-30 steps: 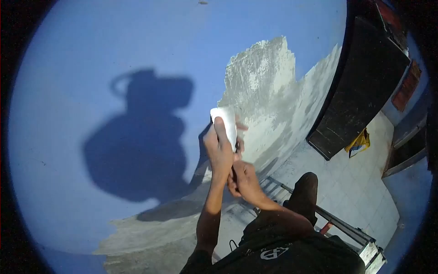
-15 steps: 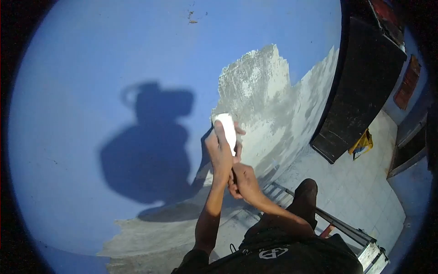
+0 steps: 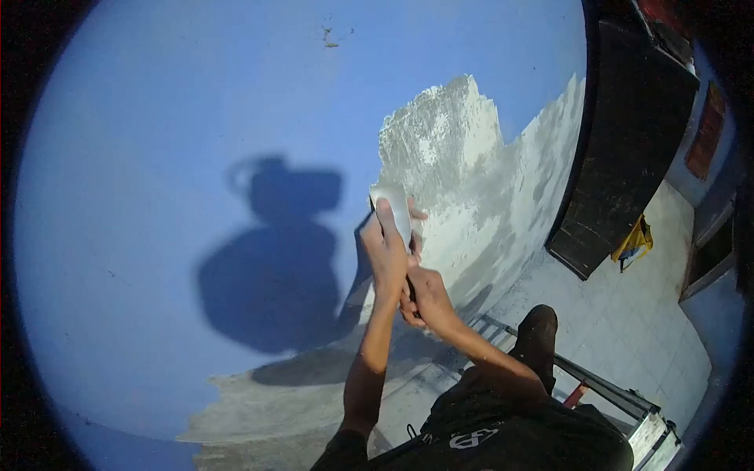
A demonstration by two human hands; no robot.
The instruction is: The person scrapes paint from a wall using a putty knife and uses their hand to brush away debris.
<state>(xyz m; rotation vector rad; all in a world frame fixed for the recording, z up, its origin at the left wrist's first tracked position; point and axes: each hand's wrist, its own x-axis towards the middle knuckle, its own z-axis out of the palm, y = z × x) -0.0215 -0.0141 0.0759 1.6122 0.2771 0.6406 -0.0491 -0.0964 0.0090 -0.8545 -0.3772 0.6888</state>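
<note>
A metal scraper [image 3: 399,207] has its wide blade edge against the wall, at the border between blue paint and a bare grey-white patch [image 3: 448,149]. My left hand [image 3: 385,250] is closed around the blade's lower part, thumb laid flat along its face and fingertips showing behind it. Just below, my right hand [image 3: 428,297] wraps the scraper's dark handle, which is mostly hidden by the fingers. Both hands touch near the wrist of the left one.
Blue painted wall [image 3: 157,118] fills the left side, with my shadow on it. A ladder [image 3: 613,392] stands under me, beside my leg. Farther right are a large dark panel [image 3: 628,149], a yellow bag [image 3: 635,242] and the tiled floor [image 3: 620,322].
The hands and scraper appear slightly farther right in the view, along with most of the scene. Glare on the blade has dimmed. Both hands keep the same grip.
</note>
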